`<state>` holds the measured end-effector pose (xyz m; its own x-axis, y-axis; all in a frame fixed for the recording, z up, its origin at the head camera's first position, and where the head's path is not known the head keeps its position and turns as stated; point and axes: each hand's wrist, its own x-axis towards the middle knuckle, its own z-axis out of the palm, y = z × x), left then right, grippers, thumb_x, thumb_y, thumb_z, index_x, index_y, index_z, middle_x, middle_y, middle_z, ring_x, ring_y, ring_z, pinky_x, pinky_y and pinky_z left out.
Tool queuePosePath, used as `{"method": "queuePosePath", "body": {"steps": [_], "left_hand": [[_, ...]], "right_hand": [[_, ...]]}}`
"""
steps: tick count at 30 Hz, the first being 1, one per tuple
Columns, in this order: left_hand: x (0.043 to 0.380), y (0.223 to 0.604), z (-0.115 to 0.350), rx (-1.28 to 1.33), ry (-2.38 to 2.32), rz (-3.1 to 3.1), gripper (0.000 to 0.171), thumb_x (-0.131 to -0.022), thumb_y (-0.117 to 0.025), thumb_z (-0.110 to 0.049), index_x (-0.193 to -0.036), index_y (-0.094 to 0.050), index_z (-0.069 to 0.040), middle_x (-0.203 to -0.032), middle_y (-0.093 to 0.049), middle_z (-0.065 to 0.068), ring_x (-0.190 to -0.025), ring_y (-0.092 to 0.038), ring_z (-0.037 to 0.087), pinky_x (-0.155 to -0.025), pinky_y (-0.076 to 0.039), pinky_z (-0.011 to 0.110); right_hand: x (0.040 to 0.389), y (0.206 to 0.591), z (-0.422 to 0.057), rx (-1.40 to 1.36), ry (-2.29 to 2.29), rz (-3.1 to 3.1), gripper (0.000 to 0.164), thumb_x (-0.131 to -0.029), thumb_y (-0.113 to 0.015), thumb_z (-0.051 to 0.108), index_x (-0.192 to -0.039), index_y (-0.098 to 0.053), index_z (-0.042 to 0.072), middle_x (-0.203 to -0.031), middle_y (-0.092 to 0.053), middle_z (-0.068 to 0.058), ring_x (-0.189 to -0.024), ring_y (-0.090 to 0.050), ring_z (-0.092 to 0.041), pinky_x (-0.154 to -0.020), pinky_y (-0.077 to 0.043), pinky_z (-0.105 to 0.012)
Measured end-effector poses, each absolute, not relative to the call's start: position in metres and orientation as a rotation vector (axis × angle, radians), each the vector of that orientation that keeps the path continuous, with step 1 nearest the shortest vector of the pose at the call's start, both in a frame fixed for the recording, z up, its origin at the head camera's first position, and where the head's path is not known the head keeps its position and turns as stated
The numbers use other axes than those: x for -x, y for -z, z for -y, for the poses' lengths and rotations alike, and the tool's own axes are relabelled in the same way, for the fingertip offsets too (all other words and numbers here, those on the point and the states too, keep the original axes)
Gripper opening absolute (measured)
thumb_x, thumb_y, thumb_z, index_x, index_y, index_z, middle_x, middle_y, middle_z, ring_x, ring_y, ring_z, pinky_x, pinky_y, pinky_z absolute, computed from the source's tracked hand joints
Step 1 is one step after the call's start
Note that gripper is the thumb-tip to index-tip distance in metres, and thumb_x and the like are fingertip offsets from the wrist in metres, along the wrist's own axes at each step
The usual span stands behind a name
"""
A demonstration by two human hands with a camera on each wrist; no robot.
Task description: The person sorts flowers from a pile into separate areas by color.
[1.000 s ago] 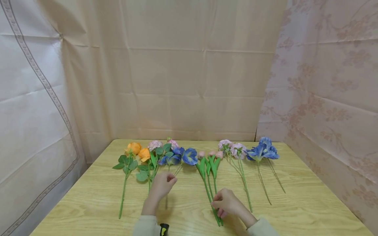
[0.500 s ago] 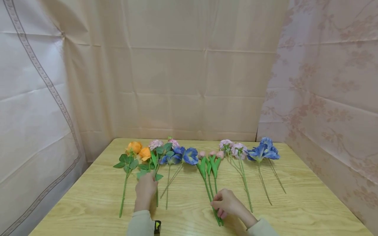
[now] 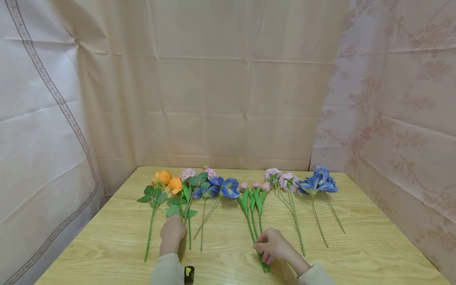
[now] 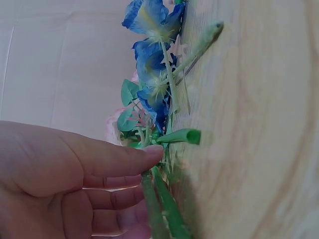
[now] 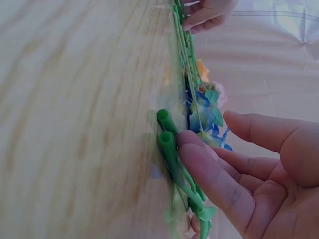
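In the head view my left hand (image 3: 173,230) is at the lower stems of an orange rose (image 3: 175,185) and pink flowers (image 3: 188,174). The left wrist view shows its thumb and fingers pinching green stems (image 4: 158,209); the hand hides part of them. My right hand (image 3: 273,245) rests by the lower stems of pink tulips (image 3: 255,202), fingers loosely bent. From the right wrist, a fingertip touches the green tulip stems (image 5: 168,149), while the thumb stands apart. Blue flowers (image 3: 228,188) lie between the two hands.
Another orange rose (image 3: 162,178) lies at the left on the wooden table (image 3: 221,261). Right of the tulips are pale purple flowers (image 3: 287,182) and more blue flowers (image 3: 317,183). Curtain cloth (image 3: 228,99) hangs behind and on both sides.
My left hand has moved left from the blue flowers' stems to the orange and pink flowers' stems, then slightly lower along them. The right hand has stayed at the tulips.
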<state>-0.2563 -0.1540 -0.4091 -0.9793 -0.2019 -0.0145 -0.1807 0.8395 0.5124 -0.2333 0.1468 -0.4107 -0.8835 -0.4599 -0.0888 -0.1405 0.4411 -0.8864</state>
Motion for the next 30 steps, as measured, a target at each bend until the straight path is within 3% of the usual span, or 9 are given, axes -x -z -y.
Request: {"method": "queuePosePath", "body": {"steps": [11,20,23,27,30], "left_hand": [[0.2575,0.4083,0.1552,-0.323,0.838,2.993,0.013,-0.083,-0.05,0.004,-0.074,-0.058,0.001,-0.07,-0.055,0.012,-0.063,-0.053,0.025,-0.05,-0.043,0.038],[0.2568,0.4069,0.1562,-0.298,0.855,2.976,0.009,-0.082,-0.051,0.003,-0.085,-0.06,0.006,-0.074,-0.056,0.016,-0.065,-0.055,0.029,-0.051,-0.044,0.039],[0.2562,0.4074,0.157,-0.294,0.876,2.96,0.008,-0.082,-0.052,0.002,-0.076,-0.057,0.004,-0.068,-0.053,0.013,-0.061,-0.052,0.026,-0.048,-0.041,0.035],[0.2551,0.4069,0.1576,-0.308,0.906,2.934,0.026,-0.081,-0.052,0.001,-0.058,-0.042,-0.006,-0.054,-0.037,0.003,-0.051,-0.04,0.02,-0.043,-0.033,0.03],[0.2549,0.4065,0.1581,-0.318,0.892,2.933,0.032,-0.081,-0.052,0.001,-0.055,-0.036,-0.01,-0.052,-0.03,0.001,-0.049,-0.037,0.018,-0.042,-0.031,0.028]], "right_hand": [[0.2334,0.4122,-0.1461,0.522,1.421,-2.373,0.013,-0.083,-0.06,0.007,-0.081,-0.062,-0.005,-0.06,-0.059,-0.007,-0.046,-0.058,-0.02,-0.044,-0.049,-0.031],[0.2325,0.4115,-0.1455,0.542,1.426,-2.384,0.013,-0.083,-0.06,0.007,-0.081,-0.062,-0.006,-0.059,-0.058,-0.008,-0.046,-0.058,-0.02,-0.043,-0.049,-0.031],[0.2324,0.4116,-0.1455,0.539,1.423,-2.384,0.012,-0.083,-0.06,0.007,-0.081,-0.062,-0.005,-0.059,-0.058,-0.008,-0.046,-0.058,-0.02,-0.043,-0.049,-0.031],[0.2322,0.4116,-0.1457,0.528,1.417,-2.383,0.012,-0.083,-0.06,0.007,-0.082,-0.061,-0.005,-0.059,-0.058,-0.007,-0.046,-0.058,-0.02,-0.044,-0.049,-0.031],[0.232,0.411,-0.1458,0.521,1.415,-2.378,0.013,-0.083,-0.06,0.008,-0.083,-0.061,-0.005,-0.06,-0.058,-0.007,-0.046,-0.058,-0.02,-0.044,-0.049,-0.031]]}}
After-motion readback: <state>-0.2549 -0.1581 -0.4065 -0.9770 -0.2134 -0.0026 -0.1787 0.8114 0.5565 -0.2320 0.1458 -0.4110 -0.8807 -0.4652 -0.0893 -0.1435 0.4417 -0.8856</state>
